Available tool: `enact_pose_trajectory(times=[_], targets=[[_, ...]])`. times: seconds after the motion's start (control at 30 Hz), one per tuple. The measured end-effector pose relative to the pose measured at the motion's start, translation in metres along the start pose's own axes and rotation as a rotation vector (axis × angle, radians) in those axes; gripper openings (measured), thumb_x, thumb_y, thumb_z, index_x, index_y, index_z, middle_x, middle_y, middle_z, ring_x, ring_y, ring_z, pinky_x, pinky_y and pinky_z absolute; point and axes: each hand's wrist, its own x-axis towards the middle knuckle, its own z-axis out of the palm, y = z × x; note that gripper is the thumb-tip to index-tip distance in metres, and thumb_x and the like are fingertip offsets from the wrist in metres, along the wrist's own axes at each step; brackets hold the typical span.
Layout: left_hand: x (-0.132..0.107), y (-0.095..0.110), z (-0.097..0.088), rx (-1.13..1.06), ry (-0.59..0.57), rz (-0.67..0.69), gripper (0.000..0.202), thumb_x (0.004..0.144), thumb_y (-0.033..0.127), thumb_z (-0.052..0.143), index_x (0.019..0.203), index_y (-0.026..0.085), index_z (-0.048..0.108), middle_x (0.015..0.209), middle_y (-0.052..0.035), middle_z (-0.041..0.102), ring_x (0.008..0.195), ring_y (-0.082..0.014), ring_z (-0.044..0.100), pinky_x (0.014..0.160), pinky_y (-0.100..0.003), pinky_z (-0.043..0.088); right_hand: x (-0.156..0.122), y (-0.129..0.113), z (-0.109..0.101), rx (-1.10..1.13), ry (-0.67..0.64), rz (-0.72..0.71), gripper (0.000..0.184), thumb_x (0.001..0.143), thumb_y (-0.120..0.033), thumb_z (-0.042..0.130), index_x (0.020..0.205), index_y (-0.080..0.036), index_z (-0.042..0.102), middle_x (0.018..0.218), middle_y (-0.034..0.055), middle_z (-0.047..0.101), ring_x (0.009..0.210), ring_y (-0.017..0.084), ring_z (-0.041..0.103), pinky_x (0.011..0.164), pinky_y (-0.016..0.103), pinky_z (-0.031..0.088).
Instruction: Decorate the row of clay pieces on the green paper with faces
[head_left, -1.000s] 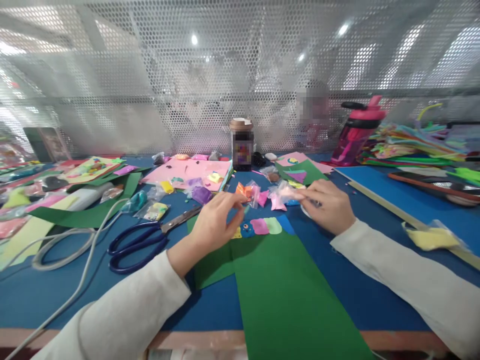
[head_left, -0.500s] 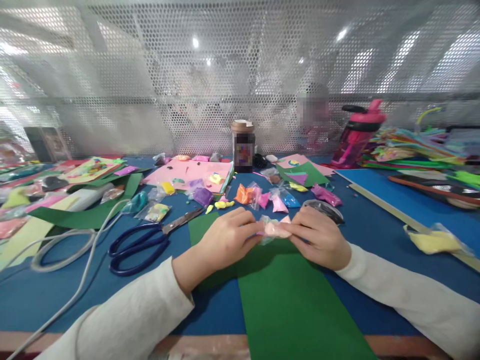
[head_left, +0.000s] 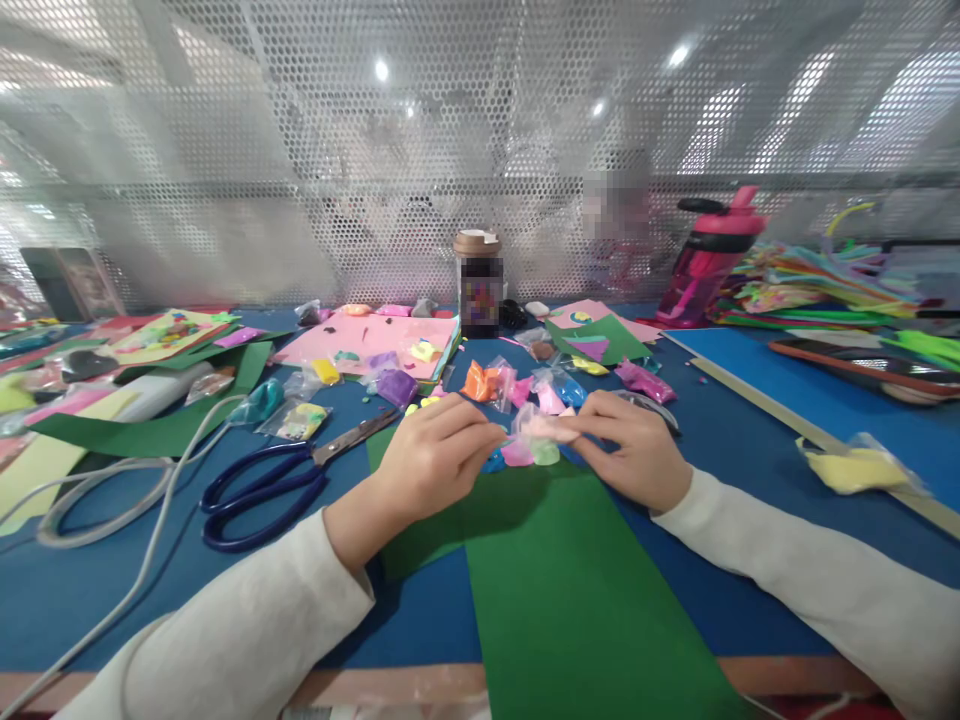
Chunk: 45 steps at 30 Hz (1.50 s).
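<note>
Both hands, left [head_left: 431,462] and right [head_left: 630,447], are pinched on a small clay bag [head_left: 541,427]. It has been lifted slightly farther up the green paper [head_left: 570,580] since half a second ago.

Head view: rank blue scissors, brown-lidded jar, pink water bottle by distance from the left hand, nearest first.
From the left hand:
1. Blue scissors, just to its left on the blue mat, blade tips pointing toward the hand.
2. Brown-lidded jar, straight behind it, by the mesh wall.
3. Pink water bottle, far back right, beyond the right hand.
</note>
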Motion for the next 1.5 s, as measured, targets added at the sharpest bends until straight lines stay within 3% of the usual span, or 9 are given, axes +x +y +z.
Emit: enact_pose_trajectory(times=[0.23,0.43,0.53,0.63,0.73,0.87,1.03,1.2,1.5], targets=[[-0.003,-0.007,0.004,-0.004,-0.01,-0.064,0.017,0.086,0.011,0.045,0.095,0.01,0.059,0.082,-0.0071,0.063,0.077,-0.0129,0.057,0.068,-0.025,0.051,-0.003,0.036,-0.001,-0.24,0.074,0.211,0.022,0.082,-0.02,0.05,0.09,-0.01,0.068,0.072,0.0082,0.055,0.072,0.021,0.053,0.067,0.035,0.045],[-0.002,-0.005,0.002,-0.009,-0.085,0.038,0.01,0.083,0.02,0.055,0.078,0.013,0.061,0.07,-0.003,0.063,0.063,-0.0108,0.056,0.06,-0.024,0.05,-0.004,0.06,-0.007,-0.353,0.075,0.345,0.026,0.077,-0.021,0.05,0.091,-0.008,0.069,0.073,0.0112,0.054,0.075,0.027,0.052,0.071,0.043,0.043],[-0.001,-0.003,0.0,-0.007,-0.076,0.068,0.015,0.081,0.025,0.059,0.07,0.014,0.06,0.064,-0.0016,0.061,0.058,-0.0099,0.054,0.056,-0.023,0.049,0.0,0.045,-0.009,-0.292,0.074,0.351,0.026,0.078,-0.024,0.051,0.092,-0.01,0.069,0.075,0.0097,0.055,0.072,0.023,0.053,0.07,0.038,0.044],[0.0,0.003,-0.004,0.001,-0.05,0.126,0.012,0.079,0.025,0.061,0.074,0.014,0.061,0.065,-0.0009,0.063,0.06,-0.0104,0.057,0.057,-0.023,0.051,0.006,0.01,-0.011,-0.117,0.023,0.328,0.025,0.081,-0.03,0.051,0.09,-0.014,0.068,0.079,0.0072,0.057,0.069,0.017,0.053,0.068,0.031,0.044],[0.003,0.012,-0.007,0.006,0.007,0.216,0.014,0.076,0.021,0.065,0.084,0.01,0.062,0.079,-0.0041,0.069,0.078,-0.0149,0.063,0.071,-0.026,0.055,0.009,-0.025,-0.013,0.58,-0.294,0.536,0.023,0.083,-0.033,0.051,0.082,-0.018,0.067,0.072,0.0029,0.055,0.067,0.015,0.051,0.062,0.028,0.04],[0.007,0.021,-0.005,-0.024,0.023,0.29,0.019,0.076,0.019,0.065,0.091,0.008,0.062,0.089,-0.0057,0.069,0.089,-0.0173,0.063,0.076,-0.027,0.055,0.004,-0.045,-0.01,1.166,-0.401,0.748,0.031,0.08,-0.035,0.053,0.057,-0.016,0.057,0.069,0.0015,0.051,0.069,0.014,0.048,0.066,0.028,0.037],[0.006,0.017,0.002,-0.043,-0.019,0.245,0.018,0.081,0.021,0.059,0.095,0.009,0.061,0.095,-0.0088,0.068,0.092,-0.0201,0.062,0.076,-0.031,0.056,0.002,-0.043,-0.007,1.191,-0.404,0.88,0.022,0.072,-0.033,0.064,0.059,-0.015,0.064,0.056,-0.0008,0.05,0.056,0.01,0.041,0.055,0.025,0.033],[0.004,0.015,0.005,-0.054,-0.021,0.166,0.018,0.08,0.023,0.06,0.093,0.012,0.061,0.093,-0.0088,0.068,0.089,-0.0191,0.062,0.075,-0.031,0.056,0.005,-0.041,-0.008,1.142,-0.381,0.834,0.011,0.071,-0.028,0.066,0.073,-0.018,0.072,0.071,0.0028,0.063,0.064,0.012,0.049,0.06,0.026,0.038],[0.004,0.024,0.001,-0.131,-0.016,0.071,0.014,0.073,0.011,0.062,0.088,0.013,0.062,0.091,-0.0072,0.067,0.085,-0.0165,0.061,0.076,-0.03,0.055,0.006,-0.039,-0.009,0.991,-0.32,0.846,0.016,0.072,-0.029,0.064,0.066,-0.015,0.067,0.057,-0.0012,0.052,0.051,0.008,0.038,0.048,0.024,0.027]])
